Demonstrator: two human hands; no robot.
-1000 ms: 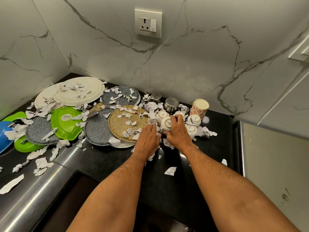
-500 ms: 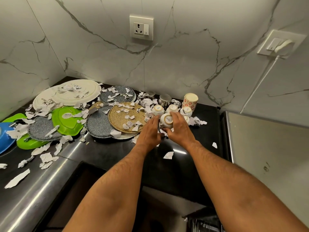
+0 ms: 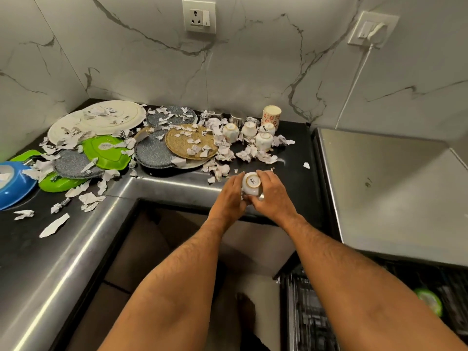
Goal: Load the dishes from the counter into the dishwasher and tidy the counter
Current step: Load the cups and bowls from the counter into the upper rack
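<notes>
Both hands hold one small white ceramic cup (image 3: 250, 184) upside down, its gold-ringed base with a printed mark facing up, above the front edge of the black stone counter (image 3: 291, 173) near its right end. The left hand (image 3: 229, 196) curls round the cup's left side and the right hand (image 3: 272, 192) curls round its right side, fingers wrapped over the wall, so the cup is clamped between them. Whether the cup touches the counter cannot be told.

Toward the back right corner of the counter stand four more small white upturned cups (image 3: 263, 141) in a cluster, with a taller paper cup with a red floral pattern (image 3: 271, 116) just behind them against the marble wall. Torn white paper scraps (image 3: 249, 155) lie all round the cups and across the dishes.

Left of the cups a round woven tan placemat (image 3: 190, 141) overlaps a speckled grey round plate (image 3: 149, 155); another speckled grey plate (image 3: 172, 117) sits behind it. In the back left corner lie two large white round plates (image 3: 114, 117). Along the left edge are a bright green squarish plastic plate (image 3: 106, 150) and a blue plastic plate (image 3: 12, 183).

Below the counter at the lower right, the dark wire dishwasher rack (image 3: 311, 307) shows, with something green (image 3: 428, 302) in it.
</notes>
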